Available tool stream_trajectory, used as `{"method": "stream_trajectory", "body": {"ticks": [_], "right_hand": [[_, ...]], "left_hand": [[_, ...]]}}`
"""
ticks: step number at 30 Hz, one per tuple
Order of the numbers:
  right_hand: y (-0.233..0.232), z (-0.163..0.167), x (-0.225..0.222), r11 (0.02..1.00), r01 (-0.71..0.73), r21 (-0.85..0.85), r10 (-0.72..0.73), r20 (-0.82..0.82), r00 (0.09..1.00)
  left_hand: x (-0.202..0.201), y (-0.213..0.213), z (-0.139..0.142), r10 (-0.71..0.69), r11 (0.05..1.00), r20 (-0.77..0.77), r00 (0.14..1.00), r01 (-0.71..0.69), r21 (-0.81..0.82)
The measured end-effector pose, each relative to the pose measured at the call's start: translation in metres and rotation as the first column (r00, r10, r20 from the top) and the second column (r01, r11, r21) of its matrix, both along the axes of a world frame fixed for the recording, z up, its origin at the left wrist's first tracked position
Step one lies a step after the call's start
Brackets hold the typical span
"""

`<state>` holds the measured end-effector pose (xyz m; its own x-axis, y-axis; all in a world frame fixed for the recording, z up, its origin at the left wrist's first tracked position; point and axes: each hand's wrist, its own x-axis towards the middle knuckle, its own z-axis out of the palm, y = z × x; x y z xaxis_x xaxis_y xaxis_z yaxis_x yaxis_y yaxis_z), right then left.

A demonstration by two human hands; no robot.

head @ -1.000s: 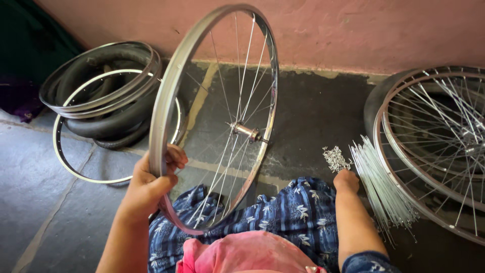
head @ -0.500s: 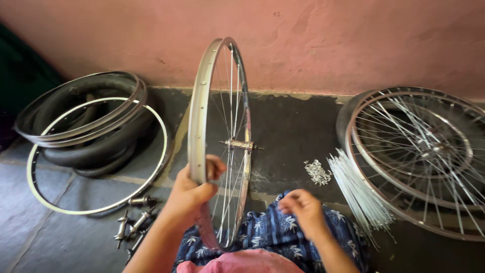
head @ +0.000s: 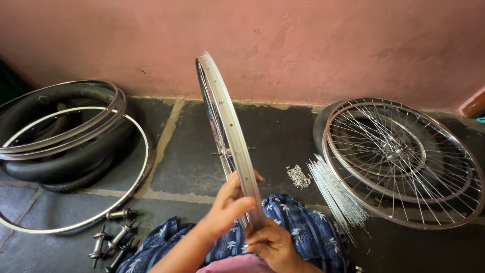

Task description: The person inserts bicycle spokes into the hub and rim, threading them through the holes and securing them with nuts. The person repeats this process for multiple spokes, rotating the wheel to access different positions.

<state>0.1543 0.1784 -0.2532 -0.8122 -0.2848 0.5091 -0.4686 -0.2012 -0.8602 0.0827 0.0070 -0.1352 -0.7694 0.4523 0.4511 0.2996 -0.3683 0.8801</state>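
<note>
A person's left hand [head: 230, 205] and right hand [head: 270, 242] both grip the lower edge of a spoked wheel rim [head: 227, 126], held upright and edge-on at centre frame. Loose spokes [head: 336, 192] and finished wheels [head: 404, 156] lie on the floor at right; bare rims and tyres [head: 65, 136] at left.

Your left hand [head: 230, 207] curls closed at 12 o'clock; your right hand [head: 270, 242] pinches shut just at 4 o'clock.
</note>
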Motion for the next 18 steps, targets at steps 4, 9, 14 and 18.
{"method": "stream_trajectory", "body": {"ticks": [4, 9, 14, 18], "right_hand": [[0.012, -0.017, 0.007, 0.998, -0.007, -0.068, 0.008, 0.015, 1.000], [0.017, -0.022, 0.011, 0.999, -0.033, -0.044, 0.030, -0.057, 0.998], [0.022, -0.030, 0.014, 0.998, 0.022, -0.060, -0.024, -0.020, 1.000], [0.026, -0.031, 0.013, 0.993, -0.015, -0.118, 0.020, 0.038, 0.999]], "left_hand": [[-0.015, -0.027, -0.020, -0.188, 0.980, 0.212, 0.959, 0.170, 0.101], [-0.035, -0.021, -0.045, -0.163, 0.987, 0.226, 0.960, 0.161, 0.028], [-0.044, -0.011, -0.051, -0.013, 0.997, -0.288, 0.958, -0.010, -0.080], [-0.043, -0.002, -0.050, -0.132, 0.989, -0.218, 0.967, 0.143, 0.033]]}}
